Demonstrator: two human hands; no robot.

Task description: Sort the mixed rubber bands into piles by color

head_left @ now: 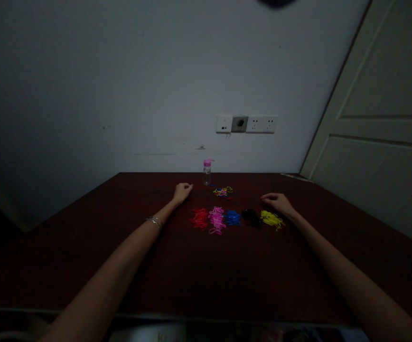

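Five sorted heaps of small, thin bands lie in a row across the middle of the counter (227, 270): from left to right, the red heap (199, 218), the pink heap (217, 220), the blue heap (232, 218), the black heap (251, 217) and the yellow heap (272, 219). The pink heap trails nearest the front edge. Beyond the row lies a looser, multicoloured cluster (222, 192), between the row and the wall (156, 85). Nothing tall stands between the two hands — only the low heaps and the cluster.

The counter is dark reddish brown, its far edge meeting the pale, scuffed wall. A strip of sockets and plates (259, 124) is set in the wall, and a panelled door (387, 109) rises at the right. The light is dim.

A clear bottle (207, 175) with a pink cap (207, 163) stands upright behind the cluster, slightly to its left; what it contains is too small and dark to tell.

The left hand (183, 192) rests near the bottle, fingers curled closed, a bracelet (154, 221) on its wrist. The right hand (278, 202) is just beyond the yellow heap, fingers loosely bent — whether the fingertips meet, or either hand holds a band, cannot be told.
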